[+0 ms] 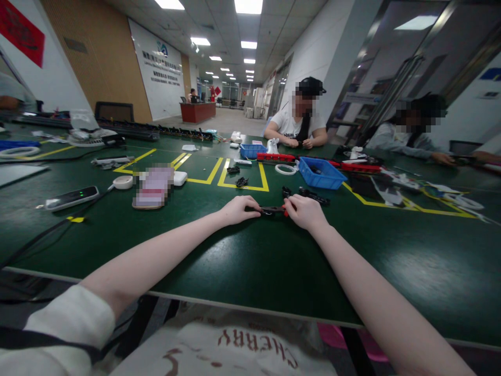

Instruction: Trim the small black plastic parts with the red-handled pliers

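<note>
My right hand (306, 212) is closed around a small red-handled tool that looks like pliers (277, 209), its dark jaws pointing left. At the tip of those jaws, my left hand (241, 210) pinches a small dark piece (266, 212), too small to make out clearly. Both hands are just above the green table. Black parts (315, 197) lie right behind my right hand. Farther back, a small black part (241, 181) rests inside a yellow tape outline, with another black part (234, 170) behind it.
A blue bin (321, 173) stands back right, beside a white tape roll (286, 169). To the left lie a phone (153, 189), a white case (180, 178) and a grey device with a green light (72, 198). One person (299, 122) sits across the table (242, 266), another at far right.
</note>
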### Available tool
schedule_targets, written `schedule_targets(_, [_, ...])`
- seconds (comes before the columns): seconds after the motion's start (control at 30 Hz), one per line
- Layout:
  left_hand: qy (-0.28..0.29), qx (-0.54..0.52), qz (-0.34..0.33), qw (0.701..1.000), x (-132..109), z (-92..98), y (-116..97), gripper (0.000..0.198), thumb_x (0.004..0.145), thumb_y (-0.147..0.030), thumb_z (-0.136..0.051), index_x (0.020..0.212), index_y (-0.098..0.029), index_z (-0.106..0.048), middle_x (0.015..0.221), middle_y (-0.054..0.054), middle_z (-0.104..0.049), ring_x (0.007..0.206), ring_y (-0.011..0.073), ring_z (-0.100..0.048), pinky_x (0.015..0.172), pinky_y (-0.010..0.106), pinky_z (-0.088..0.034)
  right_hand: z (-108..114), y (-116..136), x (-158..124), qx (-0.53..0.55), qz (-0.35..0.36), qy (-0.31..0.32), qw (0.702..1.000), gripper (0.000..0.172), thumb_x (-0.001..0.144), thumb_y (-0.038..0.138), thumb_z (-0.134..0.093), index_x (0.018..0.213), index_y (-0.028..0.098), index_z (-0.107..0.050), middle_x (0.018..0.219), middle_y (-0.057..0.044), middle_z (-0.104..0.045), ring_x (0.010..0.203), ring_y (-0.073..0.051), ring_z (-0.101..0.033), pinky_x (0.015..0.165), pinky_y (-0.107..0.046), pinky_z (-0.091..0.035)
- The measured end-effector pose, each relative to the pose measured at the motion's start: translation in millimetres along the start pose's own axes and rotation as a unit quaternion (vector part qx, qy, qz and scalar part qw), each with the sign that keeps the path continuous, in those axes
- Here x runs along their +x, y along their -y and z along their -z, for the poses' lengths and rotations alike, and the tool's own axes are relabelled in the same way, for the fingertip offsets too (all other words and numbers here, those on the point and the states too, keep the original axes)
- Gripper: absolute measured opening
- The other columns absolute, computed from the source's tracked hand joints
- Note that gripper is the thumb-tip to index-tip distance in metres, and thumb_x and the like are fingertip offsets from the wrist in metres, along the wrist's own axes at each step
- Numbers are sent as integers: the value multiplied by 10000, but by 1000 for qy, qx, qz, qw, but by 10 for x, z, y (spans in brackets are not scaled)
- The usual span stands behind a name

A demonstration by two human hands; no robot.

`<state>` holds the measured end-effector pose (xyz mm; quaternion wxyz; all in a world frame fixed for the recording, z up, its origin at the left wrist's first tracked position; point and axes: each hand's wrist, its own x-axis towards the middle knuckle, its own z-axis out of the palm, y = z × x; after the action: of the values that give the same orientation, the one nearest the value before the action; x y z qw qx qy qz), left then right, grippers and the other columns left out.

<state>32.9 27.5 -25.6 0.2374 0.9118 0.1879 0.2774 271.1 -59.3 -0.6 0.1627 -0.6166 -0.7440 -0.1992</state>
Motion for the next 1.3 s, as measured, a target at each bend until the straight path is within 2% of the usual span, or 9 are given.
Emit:
schedule_targets(0.37, [2, 2, 3, 1000, -5, 11, -25, 178, 849, -253, -685, 999, -193, -759, 1035, 78, -690, 946, 180, -659, 907, 316, -509, 0, -100, -11, -2, -15, -1, 1000, 410, 957, 365, -362, 726, 184, -648, 789, -68, -677, 671, -164, -590, 586, -285, -339])
schedule_targets(0.9, [3, 4, 5, 1000, -3, -5, -1, 165, 852, -270, -677, 969, -188, -761, 1038, 75, -691, 950, 179, -654, 922, 322, -505, 3, -10, -8, 6, 3, 1, 1000, 420, 970, 375, -360, 731, 180, -645, 800, -68, -679, 691, -161, -595, 627, -282, -363])
schedule_targets(1.3, [3, -2, 5, 1000, -9, 3, -18, 183, 867, -268, -666, 1003, -187, -759, 1039, 79, -687, 949, 179, -654, 911, 310, -501, 9, -46, -3, 4, -3, 7, 1000, 442, 981, 365, -331, 732, 182, -647, 807, -64, -679, 685, -157, -593, 614, -280, -359])
